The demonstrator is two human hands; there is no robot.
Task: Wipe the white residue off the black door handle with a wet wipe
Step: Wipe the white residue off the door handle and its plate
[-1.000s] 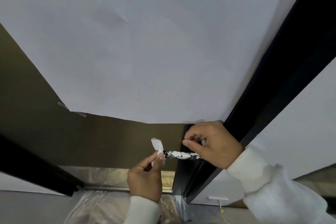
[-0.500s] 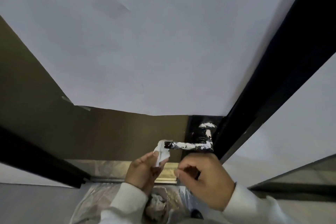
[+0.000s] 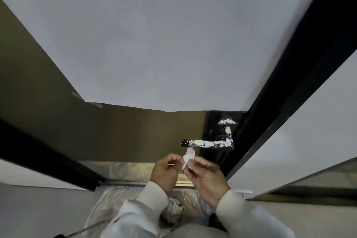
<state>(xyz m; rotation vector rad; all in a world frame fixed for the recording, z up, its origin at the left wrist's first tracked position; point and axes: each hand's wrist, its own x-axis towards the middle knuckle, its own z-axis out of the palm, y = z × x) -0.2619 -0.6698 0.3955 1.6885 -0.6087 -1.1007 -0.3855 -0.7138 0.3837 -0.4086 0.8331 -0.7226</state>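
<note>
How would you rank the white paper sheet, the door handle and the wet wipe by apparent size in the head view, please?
1. White paper sheet, by far the largest.
2. Door handle.
3. Wet wipe, smallest, partly hidden by both hands.

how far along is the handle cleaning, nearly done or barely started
Barely started. Only the free end of the door handle looks mostly black; white residue covers most of the lever, its neck and the plate above. In hand: the wet wipe is pinched between the left hand and right hand, just below the handle, not touching it. Left: nearly all the wiping.

Dim, soft blur, wide-angle edge warp.
</note>
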